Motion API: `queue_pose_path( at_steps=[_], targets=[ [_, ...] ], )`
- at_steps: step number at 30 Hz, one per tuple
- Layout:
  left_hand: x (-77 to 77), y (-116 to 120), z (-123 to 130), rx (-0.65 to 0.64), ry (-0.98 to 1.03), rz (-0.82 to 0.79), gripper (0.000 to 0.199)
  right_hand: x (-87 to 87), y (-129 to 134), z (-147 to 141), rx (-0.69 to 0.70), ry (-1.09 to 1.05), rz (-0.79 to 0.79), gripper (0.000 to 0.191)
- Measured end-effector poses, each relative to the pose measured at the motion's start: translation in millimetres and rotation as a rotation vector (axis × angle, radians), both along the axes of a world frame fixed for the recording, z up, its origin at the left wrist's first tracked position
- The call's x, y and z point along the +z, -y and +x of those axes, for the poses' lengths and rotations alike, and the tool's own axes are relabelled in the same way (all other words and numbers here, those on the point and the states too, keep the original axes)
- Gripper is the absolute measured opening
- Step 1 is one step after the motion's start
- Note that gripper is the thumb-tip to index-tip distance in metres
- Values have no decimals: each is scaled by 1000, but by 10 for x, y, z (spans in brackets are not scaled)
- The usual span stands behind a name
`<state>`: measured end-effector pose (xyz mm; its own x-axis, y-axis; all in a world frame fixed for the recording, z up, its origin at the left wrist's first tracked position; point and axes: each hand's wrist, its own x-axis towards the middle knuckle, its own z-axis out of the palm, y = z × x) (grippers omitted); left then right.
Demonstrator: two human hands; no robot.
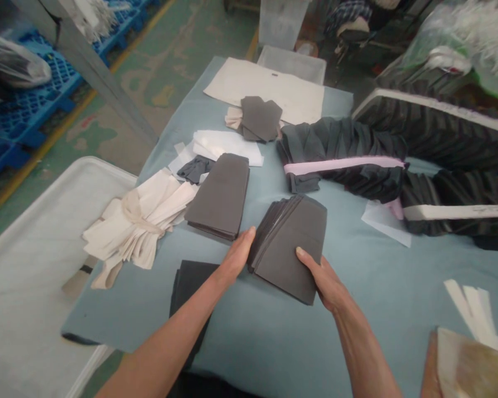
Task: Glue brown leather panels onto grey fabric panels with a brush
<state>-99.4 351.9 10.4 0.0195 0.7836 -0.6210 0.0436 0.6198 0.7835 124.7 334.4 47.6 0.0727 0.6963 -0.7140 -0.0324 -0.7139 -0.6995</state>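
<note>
A fanned stack of dark grey fabric pieces [290, 243] sits between my hands over the table. My right hand [326, 279] grips its right side, thumb on the top piece and the other fingers mostly hidden. Along the left edge of the stack lies my left hand [238, 255], its fingers straight and held flat against the layers. A second, neater stack of grey pieces [221, 193] rests just beyond my left hand. Under my left forearm, a darker stack of fabric [193, 282] is partly covered.
On the blue-covered table [232, 354] lie a tied cream fabric bundle [139, 221], small grey pieces [260, 119] and a cream sheet [290, 91]. Dark gathered bundles with a pink band [344, 164] lie at the right. A white cart [37, 265] stands at the left edge.
</note>
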Motion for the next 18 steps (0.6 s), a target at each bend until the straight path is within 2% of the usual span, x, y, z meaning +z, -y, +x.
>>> queue_pose_path(
  at_steps=[4,8,14,18],
  targets=[
    [7,-56,68,-29,-73,27,51,14,21,33,15,32,-13,75],
    [47,-89,131,-61,-120,36,41,8,32,81,2,20,-54,81],
    [-101,-187,206,-22,-221,-77,28,-30,40,171,31,53,-76,74],
    [-179,-221,262,-31,-226,-102,34,-32,37,192,11,45,-90,78]
  ],
)
